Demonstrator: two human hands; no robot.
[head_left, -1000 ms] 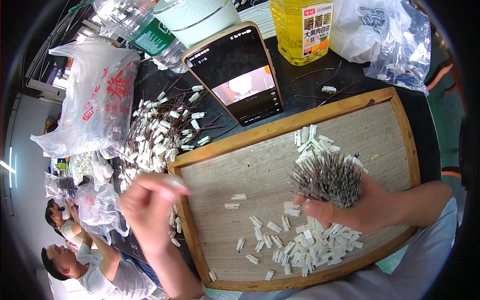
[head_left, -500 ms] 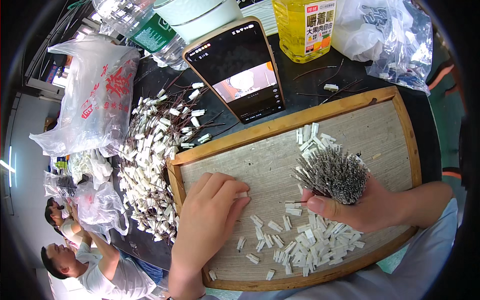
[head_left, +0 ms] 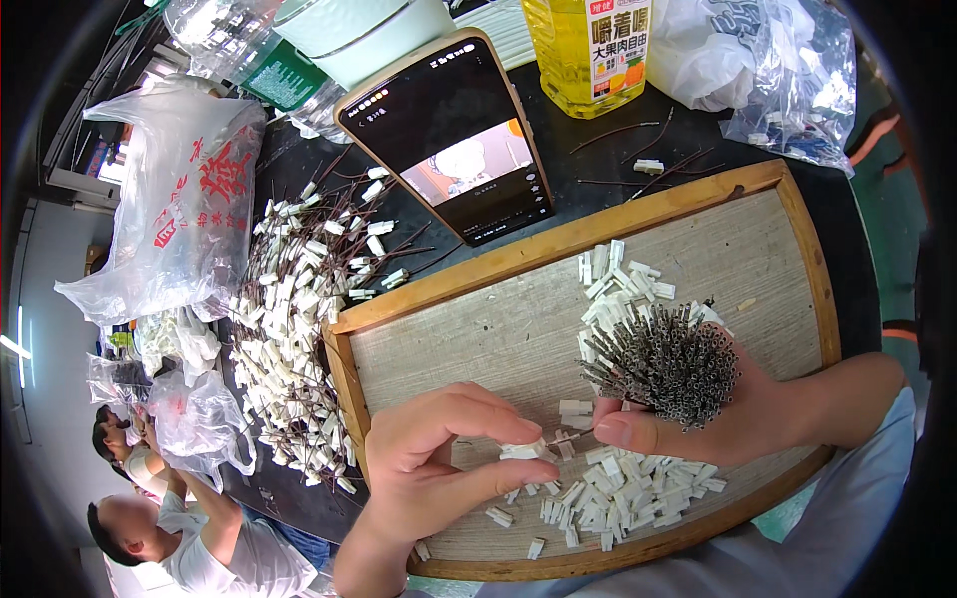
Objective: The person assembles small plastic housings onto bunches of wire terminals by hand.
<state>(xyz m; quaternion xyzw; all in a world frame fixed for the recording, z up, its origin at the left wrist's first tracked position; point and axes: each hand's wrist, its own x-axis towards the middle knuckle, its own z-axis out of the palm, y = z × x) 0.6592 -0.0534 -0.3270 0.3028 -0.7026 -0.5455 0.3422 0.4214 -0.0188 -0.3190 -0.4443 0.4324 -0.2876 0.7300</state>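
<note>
My left hand (head_left: 449,448) pinches a small white plastic connector housing (head_left: 526,450) between thumb and fingers. Gripped in my right hand (head_left: 728,409) is a thick bundle of wires (head_left: 663,364), its metal terminal ends fanned upward. One wire sticks out from between my right thumb and finger toward the housing; blur hides whether its tip is inside. Both hands are over a wooden-framed tray (head_left: 478,339). Loose white connector housings (head_left: 638,483) lie heaped below the right hand, and more housings (head_left: 613,274) lie beyond the bundle.
Left of the tray is a big pile of brown wires with white connectors (head_left: 289,349). A phone (head_left: 459,140) leans against a white container (head_left: 364,35) behind the tray. A bottle of yellow liquid (head_left: 588,55) and plastic bags (head_left: 788,90) stand farther back. Two people sit at the left.
My left hand has moved right from the bare tray surface, bringing a white connector housing up to the wire at my right thumb. The right hand still holds the bundle.
</note>
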